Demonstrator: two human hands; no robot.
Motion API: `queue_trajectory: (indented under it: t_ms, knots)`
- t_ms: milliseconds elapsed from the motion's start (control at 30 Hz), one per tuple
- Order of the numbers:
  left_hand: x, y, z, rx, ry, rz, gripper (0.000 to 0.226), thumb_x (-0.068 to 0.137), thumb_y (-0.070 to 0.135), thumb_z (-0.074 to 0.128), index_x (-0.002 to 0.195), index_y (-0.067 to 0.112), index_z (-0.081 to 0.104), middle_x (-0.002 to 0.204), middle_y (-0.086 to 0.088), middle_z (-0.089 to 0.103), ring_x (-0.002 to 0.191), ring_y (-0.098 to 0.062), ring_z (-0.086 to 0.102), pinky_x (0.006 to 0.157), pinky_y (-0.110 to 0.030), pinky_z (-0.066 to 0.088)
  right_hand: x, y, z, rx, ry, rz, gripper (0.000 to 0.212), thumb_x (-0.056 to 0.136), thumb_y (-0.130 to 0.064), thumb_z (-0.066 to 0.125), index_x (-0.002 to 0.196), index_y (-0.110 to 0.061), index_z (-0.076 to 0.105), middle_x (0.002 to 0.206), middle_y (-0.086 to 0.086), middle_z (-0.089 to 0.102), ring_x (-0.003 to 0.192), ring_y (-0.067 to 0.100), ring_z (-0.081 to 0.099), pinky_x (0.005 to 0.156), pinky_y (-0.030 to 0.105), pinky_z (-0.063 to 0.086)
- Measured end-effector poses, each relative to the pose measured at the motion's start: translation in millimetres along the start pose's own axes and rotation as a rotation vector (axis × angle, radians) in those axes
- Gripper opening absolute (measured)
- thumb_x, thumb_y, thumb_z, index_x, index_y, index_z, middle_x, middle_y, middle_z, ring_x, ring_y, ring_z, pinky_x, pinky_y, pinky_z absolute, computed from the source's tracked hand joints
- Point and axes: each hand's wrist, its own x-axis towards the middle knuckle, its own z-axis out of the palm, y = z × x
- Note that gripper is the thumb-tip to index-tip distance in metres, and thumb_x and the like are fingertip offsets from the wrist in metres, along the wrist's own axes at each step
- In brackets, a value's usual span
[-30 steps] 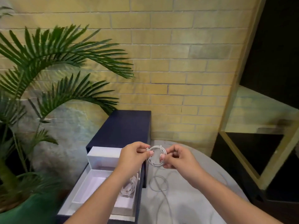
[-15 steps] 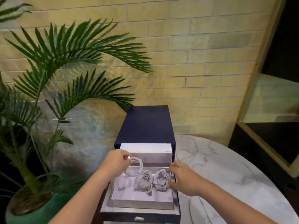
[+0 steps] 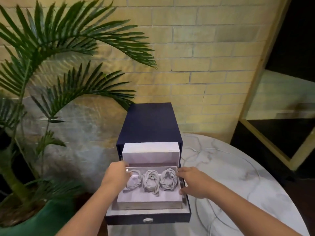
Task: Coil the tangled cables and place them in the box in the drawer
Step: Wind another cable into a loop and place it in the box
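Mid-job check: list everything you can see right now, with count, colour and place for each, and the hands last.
coiled cables: three, white, side by side in the box.
box: one, white, lid up, in the open drawer.
drawer: one, dark blue, pulled out of the cabinet.
cabinet: one, dark blue, against the wall.
loose cables: white, count unclear, on the table right of the cabinet.
table: one, white marble, round.
plant: one, green, in a green pot, left.
brick wall: yellowish, behind.
left hand: on the leftmost coil.
right hand: open, at the box's right edge.

Three white coiled cables point(image 3: 150, 182) in box point(image 3: 148, 200)
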Motion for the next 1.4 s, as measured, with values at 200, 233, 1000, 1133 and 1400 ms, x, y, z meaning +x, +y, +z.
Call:
queue_trajectory:
  t_ms: [200, 233, 1000, 1133, 1400]
  knots:
    - [-5, -1, 1, 0.193, 0.109, 0.041, 0.020, 0.087, 0.036, 0.063, 0.104, 0.025, 0.064, 0.097, 0.001, 0.069, 0.091, -0.020, 0.062, 0.073, -0.030, 0.052, -1, -1, 0, -0.008, 0.004, 0.009, 0.068, 0.087, -0.039, 0.064, 0.147, -0.022, 0.035, 0.157, -0.006, 0.025, 0.140, 0.025, 0.029, 0.112, 0.040, 0.031]
    - [-5, -3, 3, 0.223, 0.129, 0.061, 0.021, 0.086, 0.038, 0.064, 0.104, 0.026, 0.064, 0.095, 0.002, 0.069, 0.092, -0.019, 0.061, 0.073, -0.030, 0.052, -1, -2, 0, -0.007, 0.002, 0.010, 0.068, 0.088, -0.039, 0.064, 0.147, -0.023, 0.035, 0.157, -0.006, 0.025, 0.140, 0.024, 0.029, 0.112, 0.039, 0.031]
    - [-2, -8, 21, 0.420, 0.194, 0.149, 0.036, 0.085, 0.045, 0.047, 0.105, 0.022, 0.066, 0.108, 0.001, 0.060, 0.101, -0.017, 0.054, 0.087, -0.032, 0.045, -3, -1, -1, 0.006, -0.015, 0.001, 0.069, 0.089, -0.040, 0.062, 0.149, -0.023, 0.032, 0.158, -0.007, 0.022, 0.141, 0.022, 0.028, 0.114, 0.037, 0.029]
    - [-3, -7, 20, 0.334, 0.179, 0.120, 0.030, 0.088, 0.042, 0.048, 0.098, 0.021, 0.068, 0.102, 0.001, 0.061, 0.095, -0.015, 0.055, 0.084, -0.031, 0.046, -2, 0, -1, 0.009, -0.018, -0.005, 0.069, 0.089, -0.040, 0.062, 0.149, -0.022, 0.032, 0.158, -0.007, 0.022, 0.142, 0.021, 0.028, 0.114, 0.036, 0.029]
    - [-7, -11, 18, 0.305, 0.120, 0.120, 0.019, 0.085, 0.037, 0.051, 0.083, 0.022, 0.062, 0.083, 0.005, 0.058, 0.077, -0.014, 0.053, 0.073, -0.029, 0.047, -2, -6, -3, -0.081, 0.038, 0.004, 0.066, 0.085, -0.044, 0.064, 0.144, -0.025, 0.040, 0.152, -0.004, 0.030, 0.137, 0.024, 0.028, 0.109, 0.041, 0.032]
